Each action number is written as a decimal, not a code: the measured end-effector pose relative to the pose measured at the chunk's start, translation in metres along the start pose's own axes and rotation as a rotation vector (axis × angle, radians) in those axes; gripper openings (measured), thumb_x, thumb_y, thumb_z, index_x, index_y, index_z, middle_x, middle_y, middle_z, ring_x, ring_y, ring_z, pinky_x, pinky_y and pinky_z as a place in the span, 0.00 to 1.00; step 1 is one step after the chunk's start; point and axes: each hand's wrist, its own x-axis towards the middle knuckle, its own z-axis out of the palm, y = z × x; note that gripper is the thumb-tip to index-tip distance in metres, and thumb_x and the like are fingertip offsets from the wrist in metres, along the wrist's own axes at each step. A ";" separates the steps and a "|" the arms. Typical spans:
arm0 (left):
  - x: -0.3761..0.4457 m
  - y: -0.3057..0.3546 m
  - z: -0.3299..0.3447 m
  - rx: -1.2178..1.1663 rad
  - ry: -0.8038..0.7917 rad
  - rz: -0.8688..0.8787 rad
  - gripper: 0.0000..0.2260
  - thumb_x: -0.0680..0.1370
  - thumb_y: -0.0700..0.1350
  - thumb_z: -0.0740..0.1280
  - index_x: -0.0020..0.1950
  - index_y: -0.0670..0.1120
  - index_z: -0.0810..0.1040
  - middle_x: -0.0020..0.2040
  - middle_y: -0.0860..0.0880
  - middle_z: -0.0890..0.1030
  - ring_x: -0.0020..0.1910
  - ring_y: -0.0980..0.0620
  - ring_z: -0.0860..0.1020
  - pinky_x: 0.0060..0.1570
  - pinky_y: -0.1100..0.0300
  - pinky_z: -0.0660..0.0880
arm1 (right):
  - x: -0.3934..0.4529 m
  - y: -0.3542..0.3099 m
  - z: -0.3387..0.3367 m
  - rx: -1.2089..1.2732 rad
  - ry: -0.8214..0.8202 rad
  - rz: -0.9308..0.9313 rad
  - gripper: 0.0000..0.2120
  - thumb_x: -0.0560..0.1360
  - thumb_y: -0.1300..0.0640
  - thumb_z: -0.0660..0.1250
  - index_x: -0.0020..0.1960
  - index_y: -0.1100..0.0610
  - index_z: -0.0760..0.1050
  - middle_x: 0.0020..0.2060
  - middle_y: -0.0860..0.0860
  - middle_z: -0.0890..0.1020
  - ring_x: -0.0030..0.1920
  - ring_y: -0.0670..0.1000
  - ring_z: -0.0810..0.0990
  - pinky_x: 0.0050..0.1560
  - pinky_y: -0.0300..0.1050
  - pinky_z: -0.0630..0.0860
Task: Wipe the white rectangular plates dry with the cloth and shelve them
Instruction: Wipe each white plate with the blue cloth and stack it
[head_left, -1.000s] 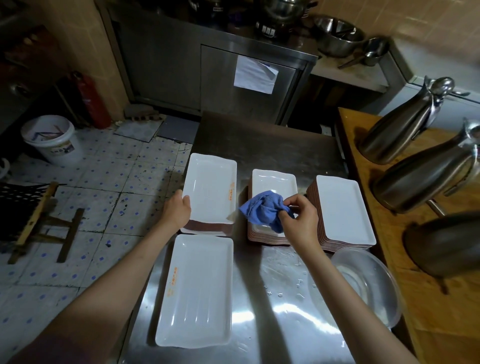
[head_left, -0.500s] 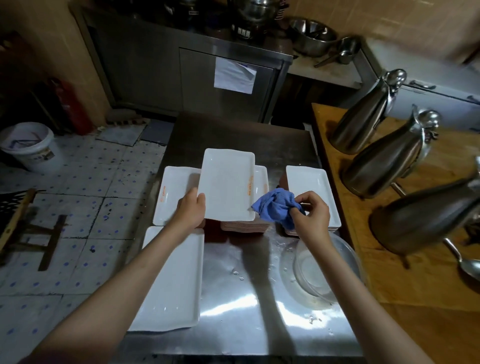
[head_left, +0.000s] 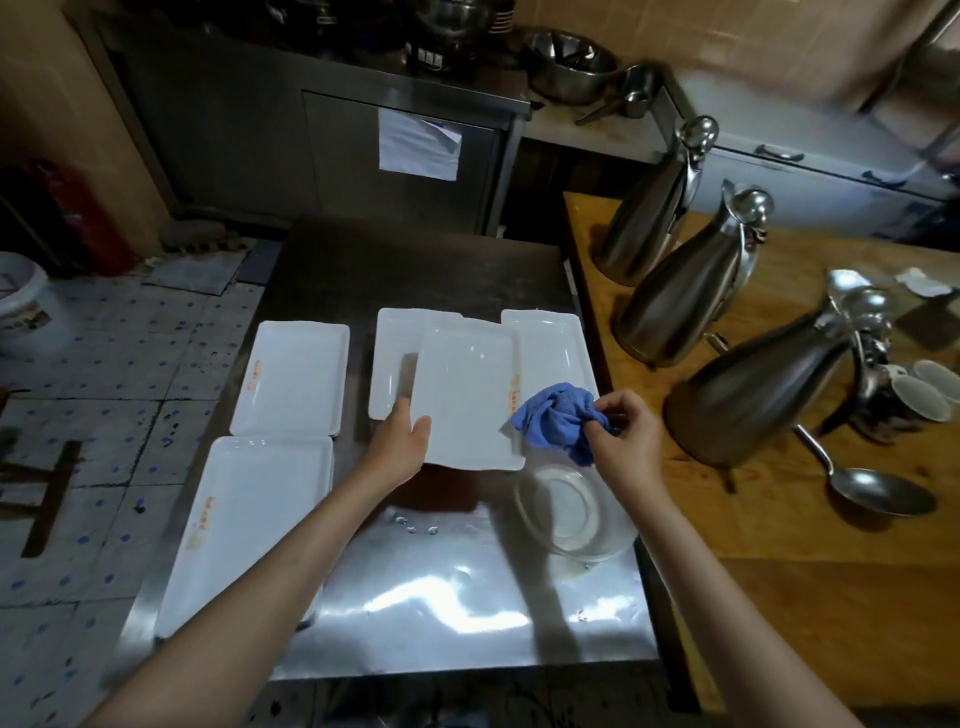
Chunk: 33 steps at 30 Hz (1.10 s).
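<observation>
Left hand (head_left: 400, 441) gripped the near left corner of a plate (head_left: 467, 395), thumb on top, fingers beneath. Plate held raised between the two hands, above a stack (head_left: 392, 358) just beyond the left hand and partly covering it. Right hand (head_left: 623, 436) pinched a bunched blue cloth (head_left: 558, 415), fingers curled into its folds. Cloth touched the plate's near right edge, overlapping the corner. Hands apart, one at each near corner of the plate.

Second stack (head_left: 550, 348) lay just beyond the right hand, partly hidden by the held plate. Third plate (head_left: 293, 379) lay well left of the left hand, with a fourth plate (head_left: 244, 525) nearer, beside the left forearm. Glass bowl (head_left: 576, 514) sat under the right wrist on the steel table (head_left: 467, 613), water drops scattered near it. Three steel jugs (head_left: 675, 296) stood right of the right hand on a wooden table (head_left: 810, 571), with a ladle (head_left: 862, 483) and cups (head_left: 924, 395) beside them.
</observation>
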 end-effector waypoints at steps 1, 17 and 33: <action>-0.002 0.001 0.006 -0.038 -0.005 0.017 0.13 0.82 0.45 0.57 0.65 0.41 0.66 0.61 0.43 0.76 0.55 0.44 0.75 0.49 0.61 0.67 | 0.000 0.002 -0.006 0.001 0.002 0.004 0.12 0.71 0.73 0.63 0.39 0.57 0.71 0.37 0.50 0.76 0.38 0.48 0.76 0.35 0.37 0.76; -0.020 0.011 0.070 -0.053 0.069 0.095 0.15 0.80 0.42 0.59 0.67 0.41 0.70 0.63 0.44 0.77 0.62 0.43 0.74 0.56 0.60 0.68 | -0.002 0.025 -0.048 0.005 0.054 0.062 0.08 0.72 0.72 0.63 0.42 0.60 0.73 0.39 0.50 0.76 0.40 0.47 0.77 0.37 0.38 0.78; -0.019 0.028 0.089 0.360 0.203 0.267 0.13 0.82 0.44 0.54 0.65 0.41 0.66 0.52 0.36 0.80 0.50 0.35 0.77 0.43 0.49 0.70 | -0.003 0.038 -0.061 0.004 0.074 0.104 0.09 0.72 0.72 0.64 0.41 0.59 0.73 0.39 0.50 0.76 0.38 0.45 0.76 0.34 0.33 0.76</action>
